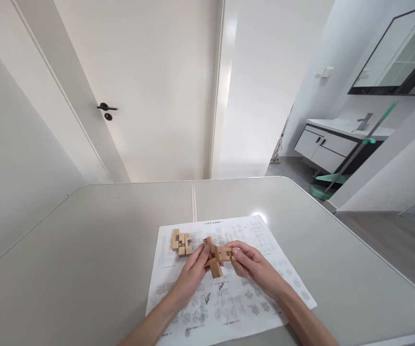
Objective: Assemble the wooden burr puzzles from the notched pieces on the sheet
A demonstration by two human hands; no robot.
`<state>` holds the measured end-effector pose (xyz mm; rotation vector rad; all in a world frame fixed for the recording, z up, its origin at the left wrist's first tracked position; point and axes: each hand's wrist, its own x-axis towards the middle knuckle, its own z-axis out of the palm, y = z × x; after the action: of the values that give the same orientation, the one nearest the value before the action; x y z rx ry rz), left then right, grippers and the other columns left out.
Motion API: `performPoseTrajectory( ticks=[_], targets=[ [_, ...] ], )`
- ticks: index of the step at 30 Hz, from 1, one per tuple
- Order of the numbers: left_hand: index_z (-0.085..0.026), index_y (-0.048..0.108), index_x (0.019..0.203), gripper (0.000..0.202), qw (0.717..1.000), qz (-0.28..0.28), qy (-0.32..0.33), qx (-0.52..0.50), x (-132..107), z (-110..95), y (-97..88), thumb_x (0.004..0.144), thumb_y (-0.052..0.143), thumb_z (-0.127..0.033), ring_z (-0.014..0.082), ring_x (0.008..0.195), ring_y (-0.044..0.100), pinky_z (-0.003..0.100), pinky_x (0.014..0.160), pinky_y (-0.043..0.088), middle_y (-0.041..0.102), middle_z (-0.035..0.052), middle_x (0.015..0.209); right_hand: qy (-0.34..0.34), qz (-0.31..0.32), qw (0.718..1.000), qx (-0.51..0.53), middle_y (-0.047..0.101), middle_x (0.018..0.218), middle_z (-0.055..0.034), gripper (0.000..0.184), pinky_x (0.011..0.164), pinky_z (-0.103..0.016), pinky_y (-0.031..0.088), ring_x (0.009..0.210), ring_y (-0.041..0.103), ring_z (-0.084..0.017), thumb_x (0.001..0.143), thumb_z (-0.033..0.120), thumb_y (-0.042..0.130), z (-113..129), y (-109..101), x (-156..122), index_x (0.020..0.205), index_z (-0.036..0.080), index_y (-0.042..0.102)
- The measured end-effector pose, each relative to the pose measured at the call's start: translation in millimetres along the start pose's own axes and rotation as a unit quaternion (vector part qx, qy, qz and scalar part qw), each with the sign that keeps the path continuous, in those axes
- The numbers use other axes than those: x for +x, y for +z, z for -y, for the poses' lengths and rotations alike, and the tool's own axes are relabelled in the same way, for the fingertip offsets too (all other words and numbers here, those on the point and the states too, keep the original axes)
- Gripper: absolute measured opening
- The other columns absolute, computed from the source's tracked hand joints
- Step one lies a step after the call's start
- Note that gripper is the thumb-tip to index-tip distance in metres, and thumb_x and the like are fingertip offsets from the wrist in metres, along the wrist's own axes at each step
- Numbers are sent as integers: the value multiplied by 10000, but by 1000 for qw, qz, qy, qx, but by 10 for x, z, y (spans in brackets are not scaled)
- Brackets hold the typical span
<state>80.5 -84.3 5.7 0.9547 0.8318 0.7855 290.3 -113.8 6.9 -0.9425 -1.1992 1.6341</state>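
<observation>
Notched wooden puzzle pieces (215, 266), fitted crosswise into one another, are held up between my two hands just over a printed sheet (236, 328). My left hand (193, 270) pinches the cluster from its left side, thumb on top. From the right, my right hand (251, 263) grips the end of a notched piece (223, 253) that sticks out sideways. The undersides and some joints are hidden by the fingers. Several more notched wooden blocks (182, 242) lie close together on the sheet, beyond my left hand.
The sheet, covered in small diagrams, lies on a grey table (84, 269) with a seam down its middle. Past the far edge stands a white door (164, 86) with a black handle (106, 107). A washbasin cabinet (324, 144) and a green dustpan (320, 192) are at right.
</observation>
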Motion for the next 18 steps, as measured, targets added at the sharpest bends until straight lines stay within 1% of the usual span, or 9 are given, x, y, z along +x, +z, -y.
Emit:
performPoseTrajectory(
  ticks=[4, 8, 13, 15, 18],
  targets=[
    [-205, 650, 1311, 647, 1000, -8, -5, 12, 5, 20, -7, 869, 662, -678, 314, 1232, 624, 414, 1108, 446, 689, 117, 1301, -5, -7, 1000, -12, 378, 619, 71, 411, 582, -296, 210, 567, 233, -114, 988, 604, 573, -25, 13, 20, 1119, 222, 649],
    [-200, 655, 1312, 686, 1000, -25, -10, -8, 7, 28, -7, 832, 700, -687, 335, 1314, 561, 434, 1135, 422, 658, 127, 1352, -10, -18, 999, -26, 372, 613, 73, 419, 583, -290, 222, 567, 251, -112, 984, 608, 574, -50, 4, 26, 1121, 219, 648],
    [-173, 683, 1267, 661, 999, -16, -13, -25, -2, 0, 0, 825, 728, -662, 342, 1356, 515, 444, 1154, 386, 652, 140, 1348, -16, -33, 999, -33, 372, 604, 74, 410, 577, -282, 235, 565, 269, -113, 975, 610, 589, -33, 21, 13, 1104, 225, 647],
    [-179, 686, 1263, 645, 999, -10, -13, -38, -3, 0, -4, 827, 734, -652, 338, 1350, 521, 442, 1153, 381, 654, 138, 1341, -7, -29, 999, -28, 377, 611, 73, 433, 578, -282, 246, 564, 279, -116, 965, 632, 586, -15, 44, 7, 1113, 228, 639],
    [-201, 673, 1278, 630, 998, -8, -15, -55, -3, 8, -13, 832, 737, -641, 325, 1328, 537, 431, 1145, 383, 655, 122, 1325, 1, -9, 1000, -13, 423, 643, 66, 478, 577, -279, 258, 559, 301, -114, 957, 662, 573, -19, 79, 9, 1160, 231, 596]
  ],
)
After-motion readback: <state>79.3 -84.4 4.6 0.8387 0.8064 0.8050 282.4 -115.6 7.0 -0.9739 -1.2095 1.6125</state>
